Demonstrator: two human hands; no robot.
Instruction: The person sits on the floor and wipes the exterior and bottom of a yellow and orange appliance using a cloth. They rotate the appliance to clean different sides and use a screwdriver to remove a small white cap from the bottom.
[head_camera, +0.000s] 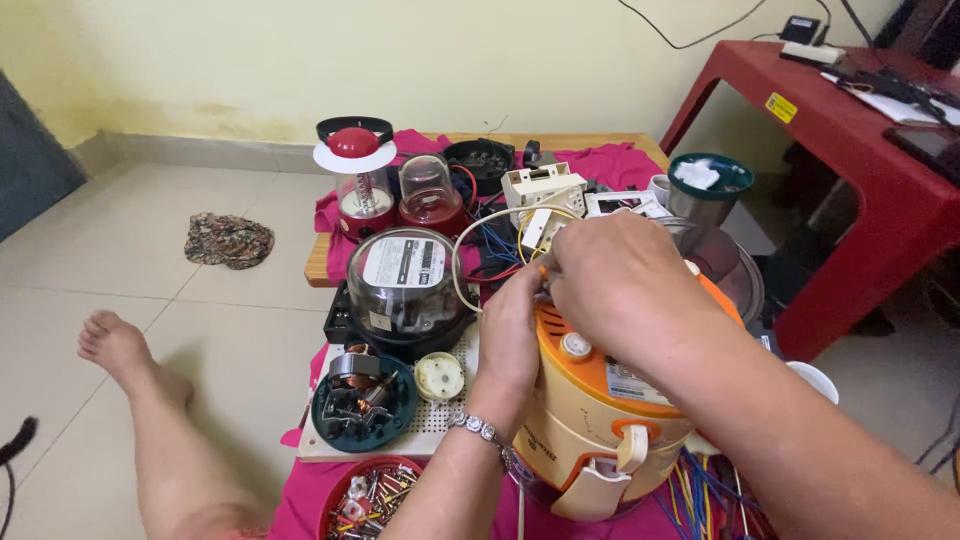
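Head view. We saw both hands at the top of a round orange-and-cream plastic appliance body (600, 420), which stood at the near edge of a low wooden counter (318, 268) draped in a magenta cloth (300, 500). The left hand (512, 330), a metal bracelet at its wrist, had its grip pinched shut on a thin white wire (462, 262) that looped up from the appliance. The right hand (625, 285) lay curled over the same spot; whether its grip held anything we could not tell, since the fingers were turned away.

We judged the work to be midway: the appliance stood opened, with loose wires showing at its top and nothing yet closed up. Around it lay a glass-domed electricity meter on a black base (405, 285), a bare motor in a dark green round housing (362, 400), a small cream gear wheel (439, 377) and a red bowl of mixed screws and connectors (365, 495). Farther back stood two small red-based jars (395, 195).

The room had a pale tiled floor (130, 250), a yellow wall and a red table (860, 170) at the right. A bare leg (150, 410) stretched across the floor.
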